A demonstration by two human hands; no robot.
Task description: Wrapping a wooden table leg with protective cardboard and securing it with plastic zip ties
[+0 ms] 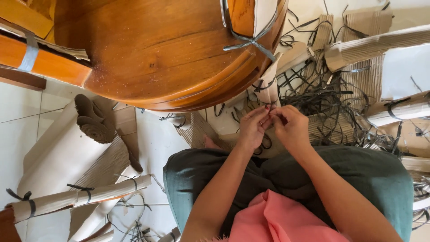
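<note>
My left hand [253,127] and my right hand [290,127] meet in front of my knees, fingertips pinched together on a thin dark strap [270,109]. The strap runs around a table leg wrapped in cream paper [268,83], which slants down from the round wooden tabletop [152,49]. Both hands sit just below that wrapped leg. A grey strap knot [248,42] ties paper around another leg at the top.
A heap of cut dark straps [322,98] lies on the floor to the right, among corrugated cardboard pieces [371,45]. At the lower left lies a paper-wrapped leg [80,197] bound with straps, beside cardboard sheets and a roll [94,123]. Orange wooden parts [40,58] stand upper left.
</note>
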